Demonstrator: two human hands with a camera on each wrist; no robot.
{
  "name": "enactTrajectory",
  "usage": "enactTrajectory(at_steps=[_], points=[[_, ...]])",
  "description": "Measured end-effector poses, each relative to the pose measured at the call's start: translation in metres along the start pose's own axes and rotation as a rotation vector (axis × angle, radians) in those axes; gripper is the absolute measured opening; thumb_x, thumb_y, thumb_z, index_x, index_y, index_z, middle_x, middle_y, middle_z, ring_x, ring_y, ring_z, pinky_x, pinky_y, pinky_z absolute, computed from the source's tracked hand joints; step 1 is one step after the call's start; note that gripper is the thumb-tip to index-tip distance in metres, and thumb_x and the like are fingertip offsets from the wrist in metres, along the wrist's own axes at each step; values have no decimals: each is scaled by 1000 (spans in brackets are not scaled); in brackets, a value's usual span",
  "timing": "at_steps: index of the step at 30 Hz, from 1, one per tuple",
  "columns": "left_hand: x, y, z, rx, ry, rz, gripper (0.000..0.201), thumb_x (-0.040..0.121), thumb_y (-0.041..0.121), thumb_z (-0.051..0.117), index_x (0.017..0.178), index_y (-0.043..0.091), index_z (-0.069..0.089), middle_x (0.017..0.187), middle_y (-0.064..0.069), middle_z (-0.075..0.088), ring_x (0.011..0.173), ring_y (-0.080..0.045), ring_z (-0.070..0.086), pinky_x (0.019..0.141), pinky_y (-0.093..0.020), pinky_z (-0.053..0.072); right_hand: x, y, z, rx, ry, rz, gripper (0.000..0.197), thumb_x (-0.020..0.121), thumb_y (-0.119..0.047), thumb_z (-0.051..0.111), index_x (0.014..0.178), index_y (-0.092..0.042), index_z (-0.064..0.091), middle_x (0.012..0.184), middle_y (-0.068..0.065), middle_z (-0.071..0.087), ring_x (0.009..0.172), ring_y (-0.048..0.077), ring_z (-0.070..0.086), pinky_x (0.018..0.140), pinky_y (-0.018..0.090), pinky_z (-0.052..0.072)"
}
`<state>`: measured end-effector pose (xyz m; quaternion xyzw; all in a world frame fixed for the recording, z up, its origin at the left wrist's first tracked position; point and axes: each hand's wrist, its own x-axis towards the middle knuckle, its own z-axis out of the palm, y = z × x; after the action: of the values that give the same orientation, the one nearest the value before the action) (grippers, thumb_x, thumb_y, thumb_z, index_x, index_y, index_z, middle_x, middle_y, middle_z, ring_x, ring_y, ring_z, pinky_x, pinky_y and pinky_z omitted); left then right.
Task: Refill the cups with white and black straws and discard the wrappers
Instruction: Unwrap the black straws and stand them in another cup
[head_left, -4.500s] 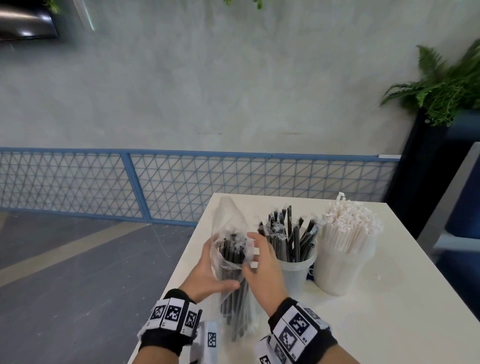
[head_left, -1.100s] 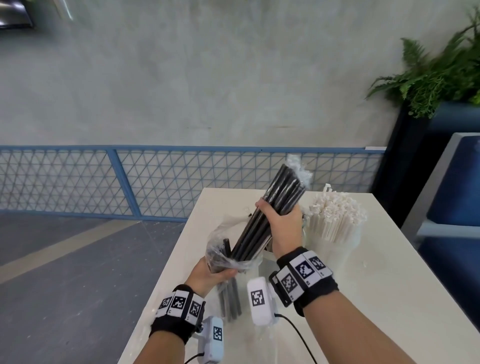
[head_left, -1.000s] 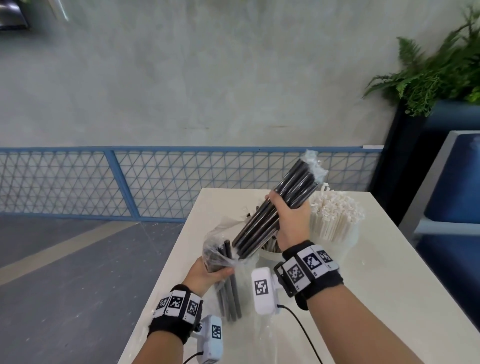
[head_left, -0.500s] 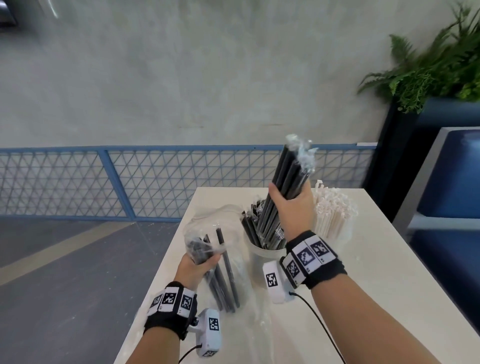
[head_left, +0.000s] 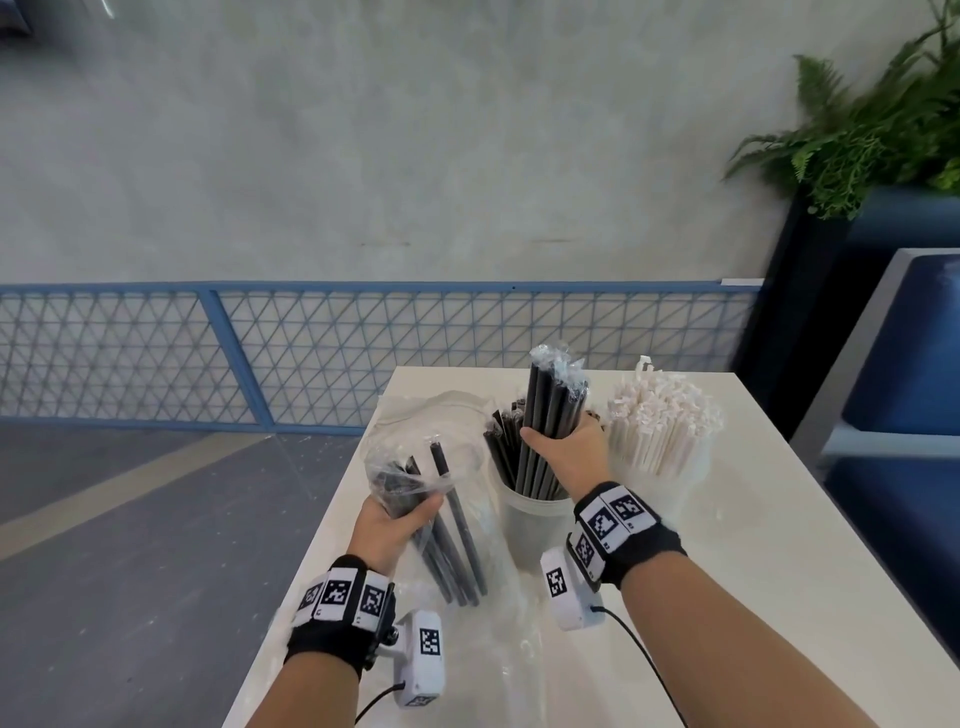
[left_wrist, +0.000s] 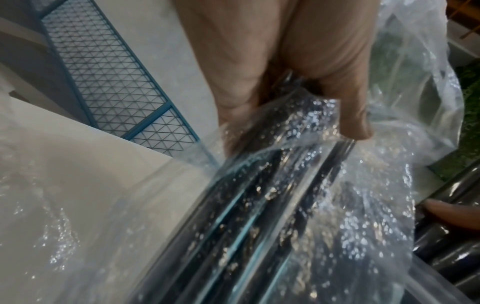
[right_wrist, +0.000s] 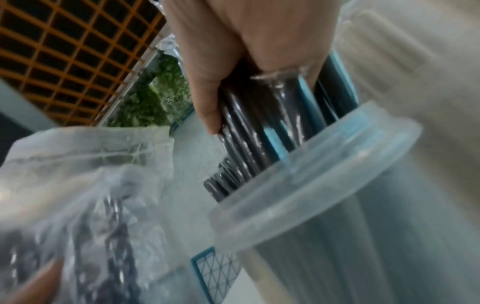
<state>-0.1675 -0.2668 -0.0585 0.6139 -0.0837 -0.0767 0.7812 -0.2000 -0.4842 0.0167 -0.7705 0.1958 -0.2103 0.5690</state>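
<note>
While the right hand (head_left: 563, 452) grips a near-upright bundle of black straws (head_left: 550, 415), lower ends already inside the cup (head_left: 530, 519) straight below, the left hand (head_left: 395, 525) clutches the bag (head_left: 415, 447) with the remaining straws beside it.

Black straw bundle (head_left: 551, 415): upright, lower ends inside the clear cup (head_left: 530, 519), crinkled film on top.
Clear cup: translucent, standing near the middle of the desk.
White straws (head_left: 662, 426): packed in the right cup.
Wrapper bag (head_left: 415, 467): clear, left, a few black straws inside.
</note>
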Motion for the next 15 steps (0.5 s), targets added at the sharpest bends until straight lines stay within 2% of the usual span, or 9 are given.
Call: enactTrajectory(at_steps=[3,5,6,7,8,9,11,13,15], points=[[-1,0,3,-3,16,0,30,67,-1,77,95,5,69,94,-7,74,96,-22,67,88,-29,54,-2,-3,0,-93,-24,-14,40,73,-23,77,104,-6,60,99,8,68,95,24,65,83,32,52],[-3,2,4,-5,21,2,25,73,-9,70,94,6,68,90,-3,75,91,-18,68,84,-25,55,-5,-8,-1,-51,5,-49,50,70,-23,79,113,-11,55,103,5,67,98,21,64,86,30,52],[-4,4,4,-6,17,3,25,75,-10,67,94,7,68,89,-2,75,90,-16,69,82,-23,55,-6,-13,-1,14,42,-86,58,69,-22,80,117,-15,50,103,0,65,97,16,63,88,25,51],[-5,5,4,-5,12,10,25,76,-10,66,94,7,68,89,-2,75,89,-15,69,81,-22,55,-9,-19,-2,72,89,-144,64,68,-19,81,121,-18,45,104,-6,61,95,9,60,88,13,47],[-6,7,4,-4,9,15,25,76,-9,66,95,6,68,90,-2,75,89,-14,69,80,-21,55,-10,-27,-2,100,136,-225,69,67,-16,81,124,-20,42,107,-10,55,95,3,55,85,1,39],[-6,7,4,1,9,22,24,76,-9,66,94,6,68,90,-2,75,89,-13,70,79,-21,55,-11,-35,-3,90,169,-321,74,66,-14,81,127,-22,40,114,-10,51,98,1,50,85,-5,32],[-6,7,5,1,10,22,23,76,-9,65,92,7,68,87,1,75,87,-10,70,77,-19,55,-9,-47,-2,-16,178,-508,83,65,-14,82,134,-23,36,129,-5,41,110,2,43,94,0,31],[-8,6,8,-6,5,21,25,77,-11,64,90,9,68,84,3,75,84,-8,70,74,-17,54,-4,-55,2,-163,155,-639,85,64,-18,82,136,-24,37,138,1,36,120,12,41,104,20,34],[-9,7,10,5,-2,23,25,76,-10,65,90,11,69,84,4,75,84,-8,69,74,-16,54,2,-59,7,-308,123,-721,79,66,-24,79,135,-26,41,141,6,35,118,22,44,102,31,39]])
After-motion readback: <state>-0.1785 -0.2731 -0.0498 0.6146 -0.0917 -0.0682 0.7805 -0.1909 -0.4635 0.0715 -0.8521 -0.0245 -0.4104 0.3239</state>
